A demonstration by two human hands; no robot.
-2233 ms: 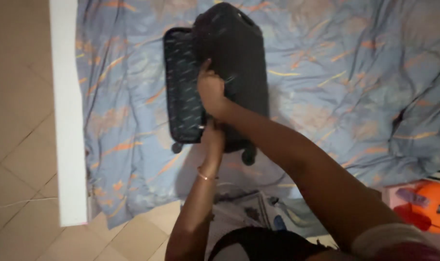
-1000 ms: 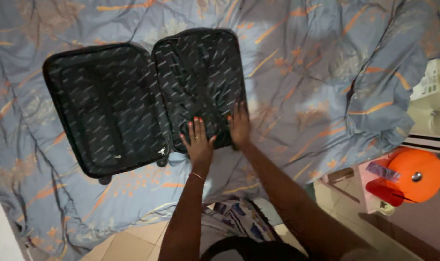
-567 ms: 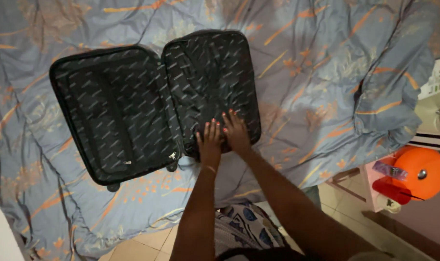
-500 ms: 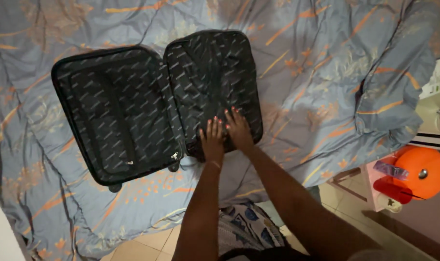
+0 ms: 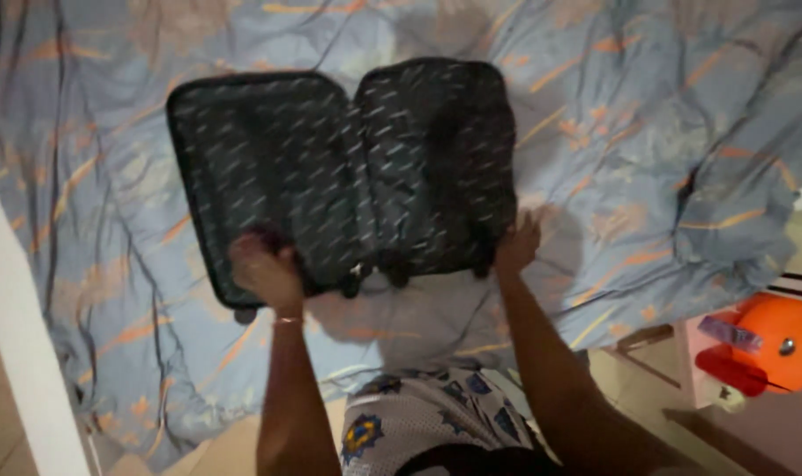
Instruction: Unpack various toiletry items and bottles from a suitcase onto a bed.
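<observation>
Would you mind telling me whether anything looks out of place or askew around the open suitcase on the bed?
Nothing looks damaged or spilled. The dark suitcase lies open on the bedspread, which is rumpled and bunched at the right. The left hand and right hand are at its near corners. The frame is blurred, so small flaws could be missed.

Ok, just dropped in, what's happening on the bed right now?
A person stands at the edge of a bed covered with a blue and orange patterned blanket. A dark suitcase lies spread open flat on it, both lined halves facing up. The left hand is at the near corner of the left half, and the right hand is at the near corner of the right half. The picture is blurred, so neither grip is clear. An orange round object sits beside the bed.
</observation>
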